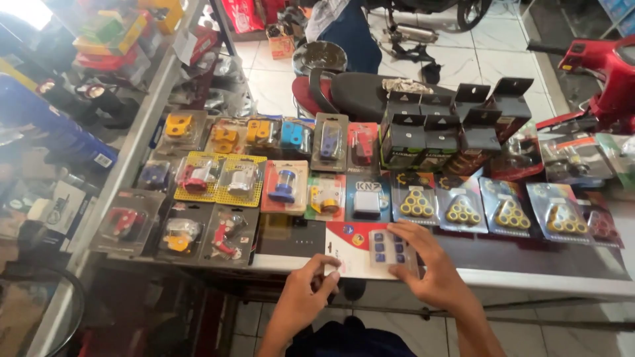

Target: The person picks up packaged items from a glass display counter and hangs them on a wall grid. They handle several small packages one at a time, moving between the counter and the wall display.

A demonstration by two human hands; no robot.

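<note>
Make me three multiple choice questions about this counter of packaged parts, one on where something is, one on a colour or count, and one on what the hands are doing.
1. Where does the card pack with the small blue pieces lie?
A. at the near edge of the counter
B. on the floor
C. on the scooter seat

2. What colour are the roller sets stacked as triangles in the row of packs?
A. green
B. yellow
C. white

3. What are the two hands doing?
A. both hang off the counter
B. both hold a phone
C. both touch the card pack

Answers: 1 A, the pack lies along the counter's front edge. 2 B, the rollers show yellow through clear blisters. 3 C, the left hand grips its lower edge and the right hand has fingers on its blister.
</note>
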